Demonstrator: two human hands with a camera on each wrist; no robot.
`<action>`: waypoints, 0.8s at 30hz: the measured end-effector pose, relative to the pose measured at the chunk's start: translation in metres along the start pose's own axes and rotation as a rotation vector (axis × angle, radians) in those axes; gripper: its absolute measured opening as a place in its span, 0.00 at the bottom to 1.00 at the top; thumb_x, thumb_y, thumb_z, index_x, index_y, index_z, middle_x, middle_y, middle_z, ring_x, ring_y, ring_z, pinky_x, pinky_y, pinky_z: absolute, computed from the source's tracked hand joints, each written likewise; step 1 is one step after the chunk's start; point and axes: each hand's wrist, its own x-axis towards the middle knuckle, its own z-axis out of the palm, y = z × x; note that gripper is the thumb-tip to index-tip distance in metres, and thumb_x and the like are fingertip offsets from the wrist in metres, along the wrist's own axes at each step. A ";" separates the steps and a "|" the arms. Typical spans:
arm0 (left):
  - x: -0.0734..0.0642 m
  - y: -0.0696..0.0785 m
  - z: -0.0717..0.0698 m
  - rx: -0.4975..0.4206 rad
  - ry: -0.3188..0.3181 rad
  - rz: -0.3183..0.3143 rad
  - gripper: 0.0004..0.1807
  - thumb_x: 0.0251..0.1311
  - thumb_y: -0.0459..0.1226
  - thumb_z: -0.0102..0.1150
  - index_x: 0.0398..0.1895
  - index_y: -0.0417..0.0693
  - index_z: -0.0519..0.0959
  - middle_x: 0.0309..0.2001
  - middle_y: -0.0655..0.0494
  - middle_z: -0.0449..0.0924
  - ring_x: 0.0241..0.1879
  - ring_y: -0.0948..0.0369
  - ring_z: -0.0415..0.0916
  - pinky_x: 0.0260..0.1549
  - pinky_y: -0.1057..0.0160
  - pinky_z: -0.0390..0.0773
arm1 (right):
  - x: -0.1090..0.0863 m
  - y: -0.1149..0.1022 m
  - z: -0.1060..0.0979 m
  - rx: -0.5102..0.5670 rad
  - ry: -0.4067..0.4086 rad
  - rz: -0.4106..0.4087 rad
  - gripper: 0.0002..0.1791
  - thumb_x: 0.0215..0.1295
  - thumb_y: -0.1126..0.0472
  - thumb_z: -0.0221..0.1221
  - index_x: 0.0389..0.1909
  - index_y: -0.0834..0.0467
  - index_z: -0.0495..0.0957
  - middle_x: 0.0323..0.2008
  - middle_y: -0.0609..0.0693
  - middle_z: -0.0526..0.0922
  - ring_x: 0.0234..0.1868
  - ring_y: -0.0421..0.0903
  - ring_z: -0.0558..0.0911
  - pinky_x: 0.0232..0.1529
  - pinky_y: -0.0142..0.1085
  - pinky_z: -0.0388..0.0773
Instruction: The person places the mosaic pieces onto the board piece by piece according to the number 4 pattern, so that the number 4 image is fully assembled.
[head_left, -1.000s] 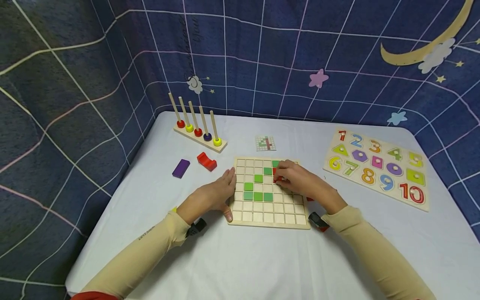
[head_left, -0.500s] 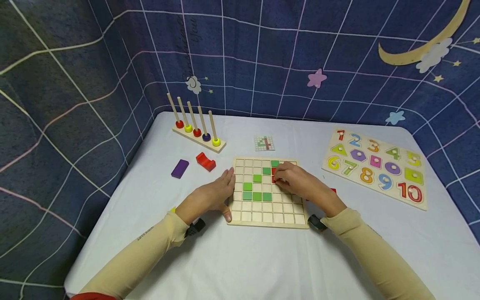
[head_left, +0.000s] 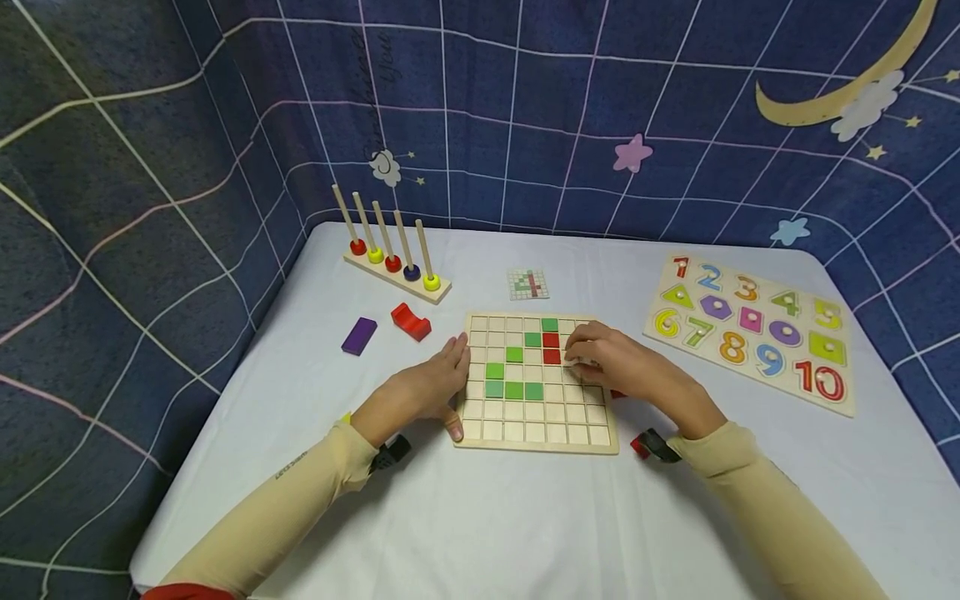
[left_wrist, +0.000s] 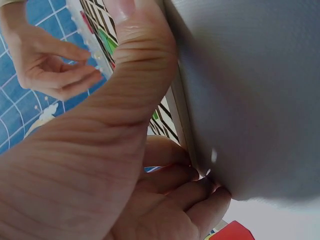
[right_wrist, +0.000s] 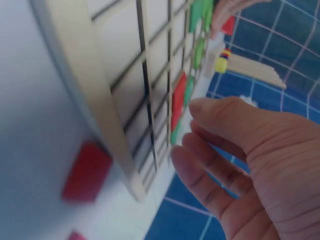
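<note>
A wooden grid board lies on the table, with several green tiles in a stepped pattern and two red tiles one below the other. My left hand rests along the board's left edge, its thumb at the near corner and its fingers farther up the side. Over the right part of the board hovers my right hand, fingers loosely bent. In the right wrist view nothing sits between the fingertips of that hand, just off the red tiles.
Loose red pieces lie right of the board. A small pattern card sits behind it. At the back left stands a peg stacker, with a red curved block and a purple block nearer. A number puzzle lies right.
My right hand has let go of the lower red tile and drawn back to the right, so both red tiles now show fully. The left hand stays at the board's edge.
</note>
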 end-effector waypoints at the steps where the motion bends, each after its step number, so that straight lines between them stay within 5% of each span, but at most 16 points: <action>1: 0.000 0.000 0.000 0.001 0.001 0.000 0.75 0.45 0.56 0.81 0.84 0.26 0.45 0.87 0.30 0.35 0.88 0.40 0.38 0.86 0.48 0.52 | -0.003 0.000 -0.003 -0.002 -0.002 0.007 0.09 0.63 0.73 0.72 0.43 0.63 0.89 0.47 0.56 0.87 0.50 0.52 0.83 0.51 0.45 0.88; 12: 0.000 -0.001 0.001 -0.003 0.002 -0.003 0.75 0.45 0.56 0.81 0.84 0.26 0.45 0.87 0.30 0.34 0.88 0.40 0.38 0.86 0.48 0.53 | -0.040 0.010 -0.021 0.050 -0.092 0.161 0.10 0.59 0.72 0.75 0.35 0.55 0.88 0.40 0.46 0.85 0.41 0.44 0.79 0.39 0.35 0.84; 24: 0.002 -0.001 0.001 -0.028 -0.007 -0.001 0.76 0.44 0.55 0.82 0.84 0.25 0.44 0.87 0.30 0.33 0.88 0.40 0.35 0.86 0.47 0.51 | -0.052 0.015 -0.008 0.113 -0.141 0.134 0.10 0.61 0.72 0.73 0.34 0.53 0.86 0.36 0.44 0.82 0.38 0.42 0.77 0.38 0.33 0.82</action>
